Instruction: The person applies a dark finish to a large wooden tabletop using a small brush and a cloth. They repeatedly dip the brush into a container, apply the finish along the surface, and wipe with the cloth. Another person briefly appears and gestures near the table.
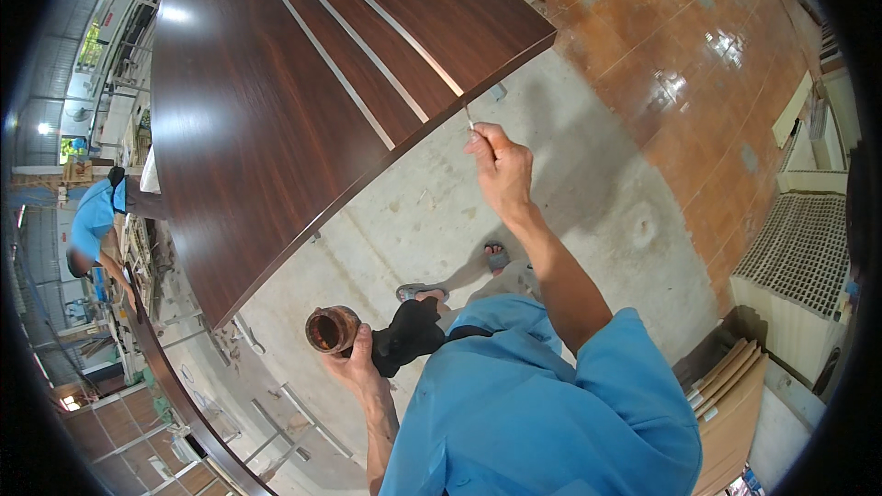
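A thin brush-like tool lies pinched between thumb and fingers of the right hand, the nearer hand. Its long axis points away from the person, crosswise to the near edge of the dark wood-grain panel, by the end of the rightmost pale strip; contact cannot be confirmed. The left hand, well apart, clasps a brown-stained jar. Open concrete floor lies right of the right hand.
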`<action>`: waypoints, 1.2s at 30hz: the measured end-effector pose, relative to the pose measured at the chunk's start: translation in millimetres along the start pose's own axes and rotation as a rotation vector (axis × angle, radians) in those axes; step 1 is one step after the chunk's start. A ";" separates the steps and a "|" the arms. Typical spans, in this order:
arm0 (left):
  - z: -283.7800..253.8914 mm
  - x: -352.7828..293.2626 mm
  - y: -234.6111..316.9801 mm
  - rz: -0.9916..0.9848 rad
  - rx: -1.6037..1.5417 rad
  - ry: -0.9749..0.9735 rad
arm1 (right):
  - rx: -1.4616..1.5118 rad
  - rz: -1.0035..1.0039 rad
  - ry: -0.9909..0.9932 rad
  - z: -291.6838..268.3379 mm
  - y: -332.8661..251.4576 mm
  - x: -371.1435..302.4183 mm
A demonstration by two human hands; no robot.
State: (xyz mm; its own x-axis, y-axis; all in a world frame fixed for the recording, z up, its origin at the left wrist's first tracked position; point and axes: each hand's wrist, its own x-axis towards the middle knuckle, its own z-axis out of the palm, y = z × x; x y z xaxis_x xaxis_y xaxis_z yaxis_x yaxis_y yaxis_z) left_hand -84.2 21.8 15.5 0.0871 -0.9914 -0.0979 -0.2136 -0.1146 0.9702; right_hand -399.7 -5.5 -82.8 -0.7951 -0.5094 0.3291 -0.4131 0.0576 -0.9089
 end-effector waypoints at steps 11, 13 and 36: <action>-10.8 2.8 -5.1 -0.007 -0.012 0.027 | 0.043 0.031 0.038 20.4 -3.6 -6.4; -11.7 3.7 -5.8 -0.010 -0.004 0.041 | 0.006 0.018 -0.012 20.1 -3.4 -6.5; -11.4 2.0 -9.3 0.002 -0.032 0.026 | -0.063 -0.011 0.037 19.6 -0.5 5.1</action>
State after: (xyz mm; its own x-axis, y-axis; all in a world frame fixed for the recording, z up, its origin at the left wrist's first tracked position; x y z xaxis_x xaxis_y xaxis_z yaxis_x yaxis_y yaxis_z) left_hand -71.0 21.6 8.9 0.1121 -0.9895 -0.0910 -0.1830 -0.1106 0.9769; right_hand -394.8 -25.0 -85.7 -0.8060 -0.4781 0.3489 -0.4476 0.1067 -0.8879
